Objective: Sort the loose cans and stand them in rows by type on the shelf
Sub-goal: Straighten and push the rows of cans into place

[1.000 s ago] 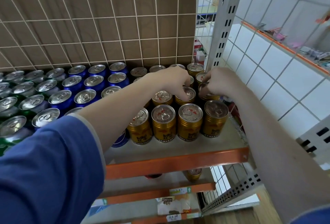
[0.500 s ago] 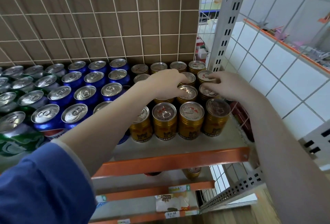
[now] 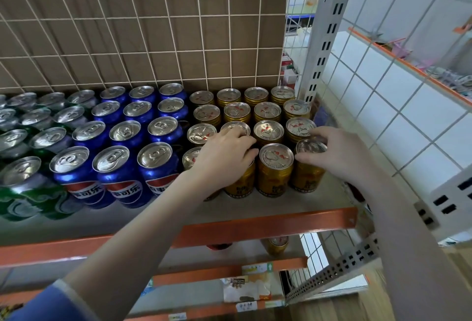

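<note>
Gold cans stand upright in rows at the right of the shelf (image 3: 281, 226). My left hand (image 3: 227, 154) lies over the top of a front-row gold can (image 3: 240, 184), fingers curled down around its rim. My right hand (image 3: 337, 152) grips the front-right gold can (image 3: 305, 177) at its top, thumb on the near side. Between them stands another gold can (image 3: 275, 157), untouched. Blue cans (image 3: 115, 157) fill the middle rows and green cans (image 3: 23, 187) the left.
A wire grid over brown board (image 3: 153, 26) closes the shelf's back. A white slotted upright (image 3: 329, 14) and a wire side panel stand just right of the gold cans. A lower shelf holds one gold can (image 3: 277, 244) and price tags.
Both hands have drawn back from the rear and middle gold rows to the front row. The left now covers a front can and the right holds the front-right one.
</note>
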`<state>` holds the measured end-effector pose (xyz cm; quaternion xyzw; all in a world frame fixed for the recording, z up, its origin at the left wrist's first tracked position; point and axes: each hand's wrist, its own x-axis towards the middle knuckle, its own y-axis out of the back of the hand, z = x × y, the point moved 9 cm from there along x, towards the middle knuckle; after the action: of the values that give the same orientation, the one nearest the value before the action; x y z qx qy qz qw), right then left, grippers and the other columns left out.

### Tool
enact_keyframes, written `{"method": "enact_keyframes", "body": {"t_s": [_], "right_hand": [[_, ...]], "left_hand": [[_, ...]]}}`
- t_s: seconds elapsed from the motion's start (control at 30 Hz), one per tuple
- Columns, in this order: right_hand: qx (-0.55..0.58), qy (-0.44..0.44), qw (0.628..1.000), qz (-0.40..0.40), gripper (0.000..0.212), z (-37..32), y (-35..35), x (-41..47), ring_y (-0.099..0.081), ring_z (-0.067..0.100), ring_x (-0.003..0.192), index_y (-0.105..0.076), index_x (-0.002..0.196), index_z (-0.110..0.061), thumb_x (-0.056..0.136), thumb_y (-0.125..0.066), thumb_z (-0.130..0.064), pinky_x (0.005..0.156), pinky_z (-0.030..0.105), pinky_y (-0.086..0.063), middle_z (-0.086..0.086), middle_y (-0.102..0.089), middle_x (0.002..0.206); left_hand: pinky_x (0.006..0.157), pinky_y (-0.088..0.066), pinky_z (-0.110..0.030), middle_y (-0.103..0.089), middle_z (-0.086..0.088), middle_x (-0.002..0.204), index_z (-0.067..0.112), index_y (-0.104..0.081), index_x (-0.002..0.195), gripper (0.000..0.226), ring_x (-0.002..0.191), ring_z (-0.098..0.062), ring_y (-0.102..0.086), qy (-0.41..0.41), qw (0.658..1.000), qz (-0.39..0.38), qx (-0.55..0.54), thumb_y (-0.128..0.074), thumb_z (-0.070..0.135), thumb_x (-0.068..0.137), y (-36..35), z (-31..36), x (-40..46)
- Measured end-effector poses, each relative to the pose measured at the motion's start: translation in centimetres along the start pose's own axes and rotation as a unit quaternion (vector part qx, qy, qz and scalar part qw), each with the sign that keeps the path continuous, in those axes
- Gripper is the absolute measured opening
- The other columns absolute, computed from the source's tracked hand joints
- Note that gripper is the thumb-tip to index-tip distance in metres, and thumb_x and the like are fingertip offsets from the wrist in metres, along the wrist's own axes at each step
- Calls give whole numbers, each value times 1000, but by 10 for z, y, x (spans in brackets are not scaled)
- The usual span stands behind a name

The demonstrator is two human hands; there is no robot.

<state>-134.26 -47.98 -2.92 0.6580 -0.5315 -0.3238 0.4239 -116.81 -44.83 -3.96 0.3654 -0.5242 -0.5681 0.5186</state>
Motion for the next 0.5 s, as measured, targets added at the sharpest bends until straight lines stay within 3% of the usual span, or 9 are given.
{"method": "enact_keyframes", "body": {"t_s": [0.5], "right_hand": [[-43, -35, 998, 17, 59, 3, 11, 4, -55, 23, 104, -58, 124, -16, 72, -73, -40, 74, 28, -41, 8, -61, 117]], "left_hand": [[105, -31, -35, -41, -2, 143, 20, -50, 135, 41, 131, -21, -35, 12, 999, 20, -24, -34, 36, 100, -4, -2, -7]]}}
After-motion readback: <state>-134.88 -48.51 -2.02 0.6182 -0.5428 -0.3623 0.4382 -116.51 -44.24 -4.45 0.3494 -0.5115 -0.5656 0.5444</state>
